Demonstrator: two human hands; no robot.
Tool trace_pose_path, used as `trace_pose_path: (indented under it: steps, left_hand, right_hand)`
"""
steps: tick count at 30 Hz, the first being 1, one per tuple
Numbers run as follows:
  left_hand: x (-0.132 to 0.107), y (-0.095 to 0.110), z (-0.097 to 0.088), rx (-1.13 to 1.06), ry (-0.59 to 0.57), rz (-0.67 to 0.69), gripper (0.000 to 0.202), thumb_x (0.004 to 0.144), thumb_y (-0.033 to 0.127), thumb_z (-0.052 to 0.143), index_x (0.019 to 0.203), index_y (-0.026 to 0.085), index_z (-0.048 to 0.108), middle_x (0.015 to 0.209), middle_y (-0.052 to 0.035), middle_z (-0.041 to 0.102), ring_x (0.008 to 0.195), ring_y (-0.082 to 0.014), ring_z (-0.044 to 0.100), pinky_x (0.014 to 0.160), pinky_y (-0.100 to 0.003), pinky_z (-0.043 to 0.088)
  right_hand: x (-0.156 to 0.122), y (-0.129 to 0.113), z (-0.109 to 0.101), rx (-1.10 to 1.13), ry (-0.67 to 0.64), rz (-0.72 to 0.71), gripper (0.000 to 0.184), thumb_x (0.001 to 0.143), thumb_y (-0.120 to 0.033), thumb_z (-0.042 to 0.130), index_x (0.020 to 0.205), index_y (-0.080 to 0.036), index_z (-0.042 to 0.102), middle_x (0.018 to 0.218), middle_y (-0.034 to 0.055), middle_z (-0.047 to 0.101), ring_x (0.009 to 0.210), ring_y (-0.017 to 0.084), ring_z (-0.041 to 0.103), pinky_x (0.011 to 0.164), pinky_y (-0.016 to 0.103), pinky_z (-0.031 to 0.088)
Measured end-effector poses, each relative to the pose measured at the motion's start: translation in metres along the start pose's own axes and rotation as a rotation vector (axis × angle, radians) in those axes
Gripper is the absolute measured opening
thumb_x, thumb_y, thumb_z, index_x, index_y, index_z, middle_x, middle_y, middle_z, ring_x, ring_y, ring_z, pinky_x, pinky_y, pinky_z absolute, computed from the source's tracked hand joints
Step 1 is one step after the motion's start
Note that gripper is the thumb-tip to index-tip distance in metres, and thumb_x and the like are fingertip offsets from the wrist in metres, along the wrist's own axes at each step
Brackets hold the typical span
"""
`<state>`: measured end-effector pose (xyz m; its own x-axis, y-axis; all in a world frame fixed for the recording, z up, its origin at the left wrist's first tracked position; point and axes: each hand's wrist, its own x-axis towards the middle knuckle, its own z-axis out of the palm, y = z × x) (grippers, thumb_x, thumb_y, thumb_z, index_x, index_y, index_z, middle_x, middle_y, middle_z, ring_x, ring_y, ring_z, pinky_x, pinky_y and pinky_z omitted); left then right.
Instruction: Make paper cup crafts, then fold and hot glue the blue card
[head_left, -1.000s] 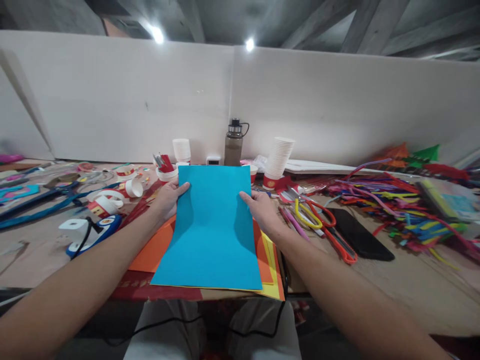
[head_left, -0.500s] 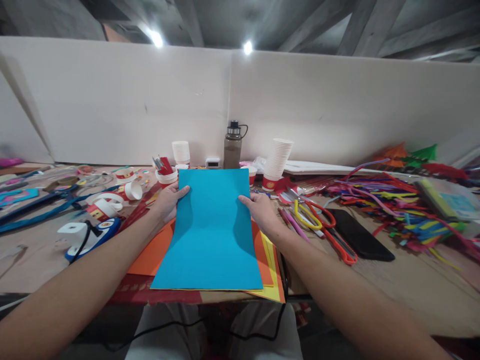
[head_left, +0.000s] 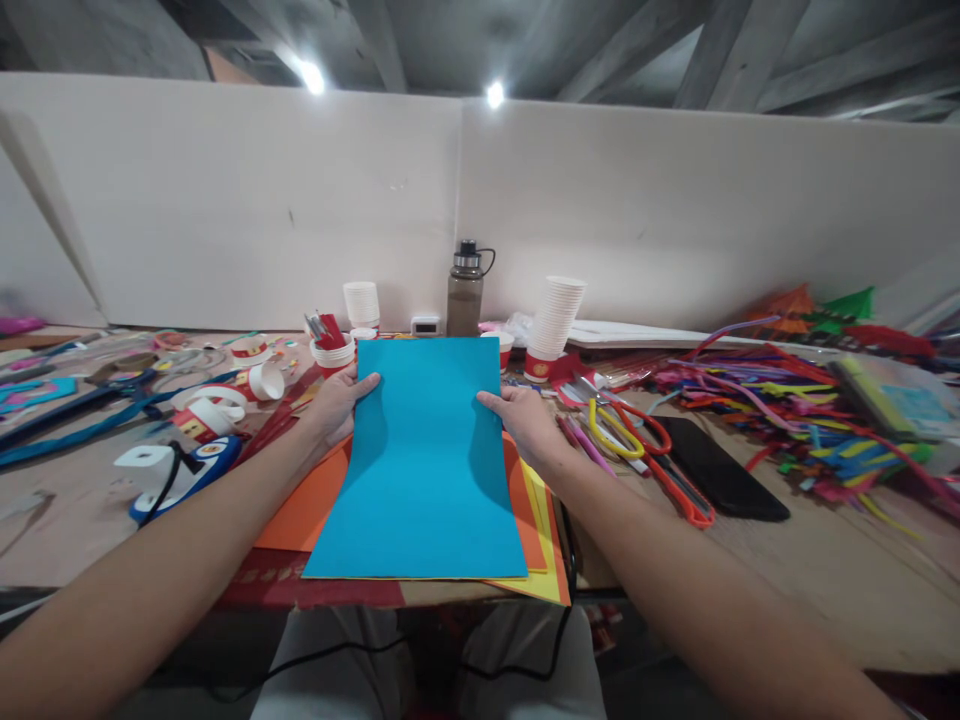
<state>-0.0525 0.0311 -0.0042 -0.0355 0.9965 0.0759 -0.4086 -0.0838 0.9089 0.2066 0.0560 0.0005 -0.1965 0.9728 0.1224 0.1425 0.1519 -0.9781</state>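
Observation:
A blue sheet of craft paper [head_left: 431,460] is held up at its far end, its near edge resting low over the table's front. My left hand [head_left: 341,405] pinches its left edge with the thumb on top. On the opposite edge, my right hand [head_left: 525,418] grips the sheet the same way, fingers hidden behind it. Beneath lie orange paper [head_left: 289,522] and yellow paper [head_left: 556,560], showing at both sides. A thin yellow line runs along the blue sheet's near edge.
Right of my hand lie scissors [head_left: 619,430], a cutter knife [head_left: 679,490], a black phone [head_left: 720,470] and a heap of pipe cleaners [head_left: 802,410]. Behind stand a bottle [head_left: 465,295] and stacked paper cups [head_left: 555,320]. Cut cups [head_left: 206,415] and a white plug [head_left: 146,465] sit left.

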Motion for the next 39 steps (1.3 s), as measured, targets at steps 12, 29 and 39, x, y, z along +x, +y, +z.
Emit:
trace_pose_path:
  steps: [12,29,39]
  left_hand:
    - [-0.001,0.001,0.002,0.026,-0.024,-0.028,0.044,0.071,0.021,0.070,0.112,0.015,0.058,0.100,-0.0110,0.070,0.091,-0.0255,0.067,0.084,-0.043,0.053]
    - [0.003,-0.004,-0.004,0.009,-0.045,-0.031,0.038,0.074,0.020,0.068,0.111,0.015,0.060,0.101,-0.0108,0.070,0.088,-0.0240,0.067,0.083,-0.043,0.053]
    - [-0.001,-0.001,0.002,0.060,-0.028,0.066,0.040,0.069,0.023,0.073,0.106,0.013,0.061,0.098,-0.0092,0.071,0.084,-0.0215,0.067,0.079,-0.038,0.054]
  right_hand:
    - [0.002,0.003,-0.004,0.010,0.051,-0.066,0.040,0.073,-0.055,0.057,0.059,-0.018,0.052,0.049,-0.0021,0.046,0.049,0.011,0.044,0.045,0.024,0.031]
    - [0.001,-0.001,-0.001,-0.049,0.109,-0.106,0.042,0.074,-0.055,0.053,0.055,-0.019,0.042,0.048,-0.0049,0.035,0.045,0.008,0.028,0.043,0.023,0.020]
    - [0.008,0.009,-0.004,-0.154,0.146,-0.167,0.041,0.077,-0.054,0.048,0.059,-0.017,0.049,0.052,-0.0042,0.039,0.047,0.008,0.030,0.045,0.023,0.024]
